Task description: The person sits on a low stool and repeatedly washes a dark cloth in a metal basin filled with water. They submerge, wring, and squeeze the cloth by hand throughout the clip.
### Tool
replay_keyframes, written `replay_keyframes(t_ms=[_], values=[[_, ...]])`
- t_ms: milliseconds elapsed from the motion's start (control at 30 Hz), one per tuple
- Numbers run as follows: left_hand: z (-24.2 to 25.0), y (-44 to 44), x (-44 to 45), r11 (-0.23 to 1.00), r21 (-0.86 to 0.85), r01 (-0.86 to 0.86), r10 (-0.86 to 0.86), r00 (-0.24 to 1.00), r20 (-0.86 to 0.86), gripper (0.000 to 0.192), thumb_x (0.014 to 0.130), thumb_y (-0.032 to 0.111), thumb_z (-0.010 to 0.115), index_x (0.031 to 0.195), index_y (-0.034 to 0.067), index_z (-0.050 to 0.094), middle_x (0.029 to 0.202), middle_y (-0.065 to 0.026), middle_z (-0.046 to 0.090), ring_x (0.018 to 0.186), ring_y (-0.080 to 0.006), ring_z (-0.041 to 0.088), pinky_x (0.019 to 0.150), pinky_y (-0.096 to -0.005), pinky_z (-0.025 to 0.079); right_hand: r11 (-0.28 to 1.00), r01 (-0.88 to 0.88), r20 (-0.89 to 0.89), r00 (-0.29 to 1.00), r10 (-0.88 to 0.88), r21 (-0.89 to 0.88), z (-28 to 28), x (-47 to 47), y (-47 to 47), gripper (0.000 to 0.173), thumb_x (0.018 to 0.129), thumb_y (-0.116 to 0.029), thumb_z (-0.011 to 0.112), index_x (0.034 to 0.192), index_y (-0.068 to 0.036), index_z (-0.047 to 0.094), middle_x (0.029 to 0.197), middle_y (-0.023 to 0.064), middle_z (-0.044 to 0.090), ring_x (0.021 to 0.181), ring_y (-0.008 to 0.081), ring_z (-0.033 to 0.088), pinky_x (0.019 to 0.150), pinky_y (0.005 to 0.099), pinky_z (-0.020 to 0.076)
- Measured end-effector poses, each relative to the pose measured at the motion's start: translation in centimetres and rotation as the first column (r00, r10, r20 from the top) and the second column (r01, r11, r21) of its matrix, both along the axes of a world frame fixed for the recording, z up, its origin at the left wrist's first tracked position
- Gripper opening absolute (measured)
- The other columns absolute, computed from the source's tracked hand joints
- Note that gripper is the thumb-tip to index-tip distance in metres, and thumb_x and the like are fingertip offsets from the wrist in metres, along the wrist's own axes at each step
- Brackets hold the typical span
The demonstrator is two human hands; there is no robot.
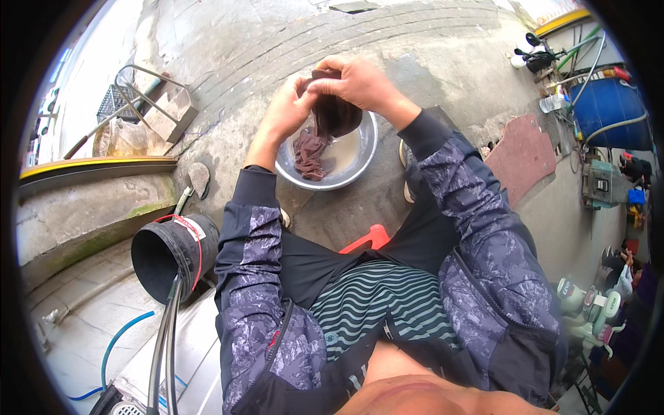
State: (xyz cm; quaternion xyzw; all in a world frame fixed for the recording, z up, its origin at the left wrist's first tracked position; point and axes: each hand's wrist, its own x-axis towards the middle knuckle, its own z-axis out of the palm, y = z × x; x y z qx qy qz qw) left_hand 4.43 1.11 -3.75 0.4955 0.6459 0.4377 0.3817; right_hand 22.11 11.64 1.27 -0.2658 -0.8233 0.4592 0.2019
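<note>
A metal basin with cloudy water stands on the ground before me. Above its far edge, my left hand and my right hand meet, both gripping a dark brown piece of wet-looking cloth. The cloth hangs bunched between my hands over the basin. A reddish-brown cloth part lies crumpled inside at the left, partly in the water; whether it joins the held cloth I cannot tell. My fingertips pinch the upper fold.
Part of a red plastic thing shows between my legs. A black bucket lies tilted at left, near a concrete ledge. At right are a reddish board, a blue barrel and a greenish machine. People sit farther off.
</note>
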Motion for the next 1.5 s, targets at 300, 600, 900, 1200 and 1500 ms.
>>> replay_keyframes(t_ms=[300,600,900,1200,1500], values=[[2.7,-1.0,0.5,0.995,0.102,-0.014,-0.032,0.899,0.436,0.035,0.109,0.030,0.063,0.124,-0.001,0.063,0.114,-0.0083,0.072,0.105,-0.0130,0.065,0.093,-0.0288,0.052,0.974,-0.173,0.050,0.985,0.167,0.145,-2.7,-0.7,1.5,0.072,0.080,-0.051,0.088,0.136,-0.012,0.067,0.114,0.0187,0.076,0.106,0.0362,0.074,0.092,0.0425,0.0574],[2.7,-1.2,-0.3,0.981,0.192,-0.041,0.000,0.979,0.206,0.038,0.109,0.034,0.064,0.122,-0.001,0.064,0.109,-0.0079,0.074,0.102,-0.0121,0.066,0.092,-0.0291,0.053,0.996,-0.087,0.058,0.995,0.086,0.018,-3.4,-1.2,1.1,0.044,0.085,-0.039,0.084,0.121,-0.014,0.077,0.096,0.0146,0.077,0.087,0.0320,0.075,0.082,0.0405,0.0576],[1.2,-2.0,-2.3,0.987,-0.024,0.159,-0.161,0.974,-0.156,0.049,0.094,0.040,0.082,0.119,0.001,0.067,0.103,-0.0053,0.075,0.096,-0.0131,0.068,0.085,-0.0300,0.056,0.892,-0.082,-0.255,0.966,-0.038,-0.445,-2.7,-0.9,0.7,0.031,0.091,-0.021,0.078,0.116,-0.002,0.076,0.100,0.0038,0.078,0.085,0.0079,0.070,0.076,0.0263,0.0578],[0.2,-1.1,-0.6,0.991,0.133,0.028,-0.034,0.999,0.038,0.047,0.092,0.030,0.084,0.129,0.004,0.069,0.124,-0.0122,0.074,0.117,-0.0258,0.070,0.099,-0.0408,0.055,0.819,-0.152,-0.314,0.949,-0.036,-0.553,-0.9,-0.6,0.4,0.033,0.094,-0.009,0.076,0.125,0.001,0.072,0.109,0.0051,0.076,0.096,0.0113,0.070,0.087,0.0269,0.0582],[2.6,-1.4,-0.3,0.986,-0.075,0.146,-0.163,0.931,-0.325,0.034,0.098,0.027,0.075,0.125,0.006,0.072,0.111,-0.0164,0.078,0.105,-0.0271,0.074,0.092,-0.0396,0.056,0.865,-0.111,-0.422,0.898,-0.124,-0.490,-0.9,-0.3,1.0,0.032,0.091,-0.011,0.081,0.119,0.003,0.073,0.101,0.0056,0.077,0.087,0.0101,0.070,0.079,0.0263,0.0589]])
